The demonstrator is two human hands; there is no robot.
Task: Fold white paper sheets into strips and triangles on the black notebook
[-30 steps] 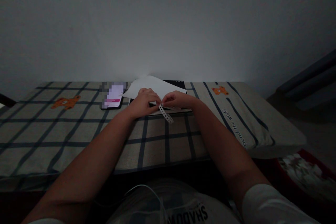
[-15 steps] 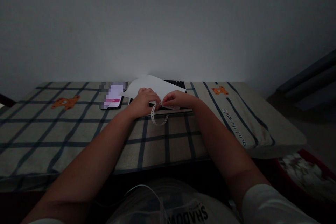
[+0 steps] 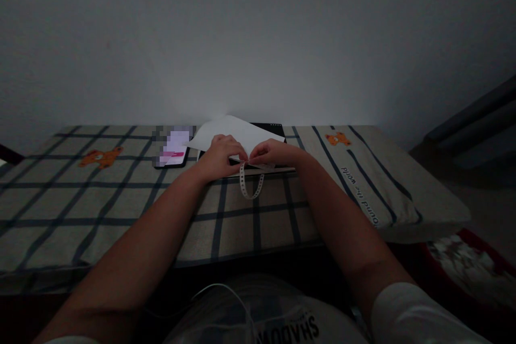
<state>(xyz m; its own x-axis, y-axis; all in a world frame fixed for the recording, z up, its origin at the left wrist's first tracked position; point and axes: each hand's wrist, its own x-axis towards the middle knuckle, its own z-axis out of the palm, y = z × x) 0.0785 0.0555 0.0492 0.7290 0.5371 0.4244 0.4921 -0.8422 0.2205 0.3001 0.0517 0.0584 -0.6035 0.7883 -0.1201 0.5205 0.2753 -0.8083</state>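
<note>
A thin white strip with a row of holes (image 3: pixel 242 180) hangs in a loop over the front edge of a dark notebook or folder (image 3: pixel 271 129). At the upper end of the loop, my left hand (image 3: pixel 223 156) is closed, its thumb and fingers pinching the strip. My right hand (image 3: pixel 274 151) is closed too, fingertips pressed together on the strip close beside the left fingertips. Behind both hands a white sheet of paper (image 3: pixel 226 128) lies over the dark notebook, one corner lifted. The exact finger contact is small and dim.
A phone with a lit screen (image 3: pixel 177 146) lies left of the paper. Beneath everything is a checked cloth (image 3: pixel 137 199) on the table, against a wall (image 3: pixel 258 37). A red container with crumpled white material (image 3: pixel 463 263) stands low at the right. A white cable (image 3: pixel 217 285) crosses my lap.
The strip's loop has shifted slightly right and hangs a little lower. Both hands stay in nearly the same place, still pinching it.
</note>
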